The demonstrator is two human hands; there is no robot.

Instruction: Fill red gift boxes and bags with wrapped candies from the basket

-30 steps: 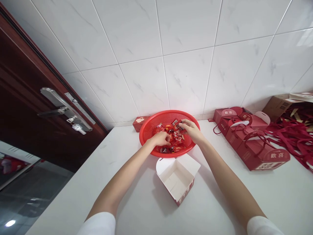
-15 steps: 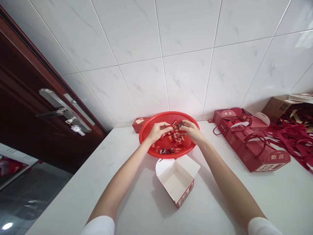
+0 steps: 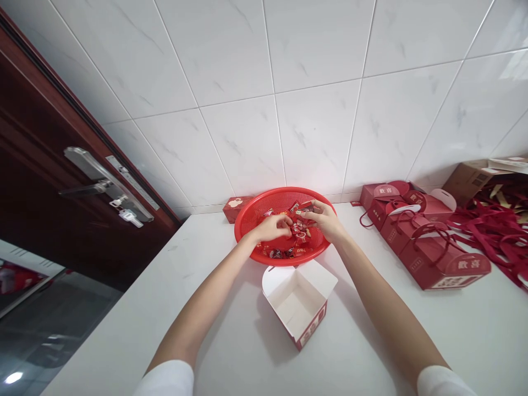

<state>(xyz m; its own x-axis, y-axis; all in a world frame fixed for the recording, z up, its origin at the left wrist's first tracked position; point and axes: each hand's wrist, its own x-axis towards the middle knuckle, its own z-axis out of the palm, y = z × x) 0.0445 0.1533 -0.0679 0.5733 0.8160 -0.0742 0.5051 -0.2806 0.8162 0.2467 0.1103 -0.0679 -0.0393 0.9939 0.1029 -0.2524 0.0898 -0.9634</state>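
Both hands are over a red plastic basket (image 3: 244, 223) with wrapped candies (image 3: 300, 234) in it. My left hand (image 3: 274, 227) reaches down into the basket's middle, its fingers curled; whatever they touch is too small to make out. On the basket's right side, my right hand (image 3: 322, 218) pinches red and dark wrapped candies (image 3: 306, 208) between thumb and fingers. Just in front of the basket stands an open carton (image 3: 297, 302), white inside and red outside, its flaps spread and nothing visible inside.
A small red box (image 3: 236, 209) sits behind the basket's left rim. Closed red gift boxes (image 3: 429, 247) with cord handles stand at the right, beside red ribbons (image 3: 487, 231) and a brown cardboard box (image 3: 468, 179). A tiled wall (image 3: 313, 137) rises behind the white table (image 3: 223, 341).
My left hand has moved down and slightly left, away from my right hand and lower into the basket. My right hand has stayed nearly in place with its candies.
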